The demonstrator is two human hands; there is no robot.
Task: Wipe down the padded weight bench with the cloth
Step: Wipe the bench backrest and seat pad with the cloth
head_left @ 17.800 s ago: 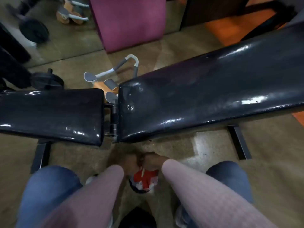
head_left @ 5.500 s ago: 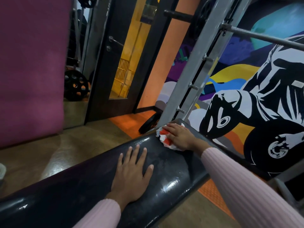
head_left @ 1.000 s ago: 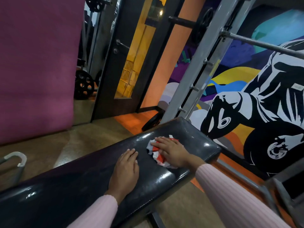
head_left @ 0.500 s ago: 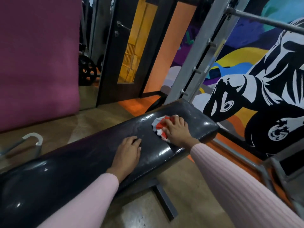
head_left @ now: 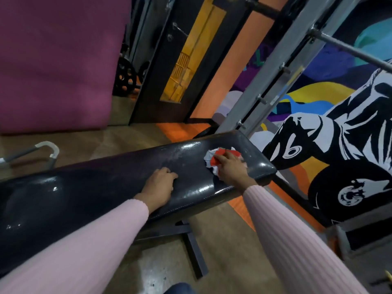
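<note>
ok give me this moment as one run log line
step: wiping bench end | right hand: presses cloth on bench pad | left hand: rests on pad, fingers curled, holds nothing

pad (head_left: 106, 183) left of hands: free | far end: rack upright (head_left: 265, 81) close behind

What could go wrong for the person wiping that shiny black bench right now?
The cloth is crumpled small under the right hand near the end of the bench pad; a stroke carried too far might slip off that edge. The left hand rests on the glossy pad with fingers curled, and could slide if leaned on. The long dark stretch toward the left might get missed.
</note>
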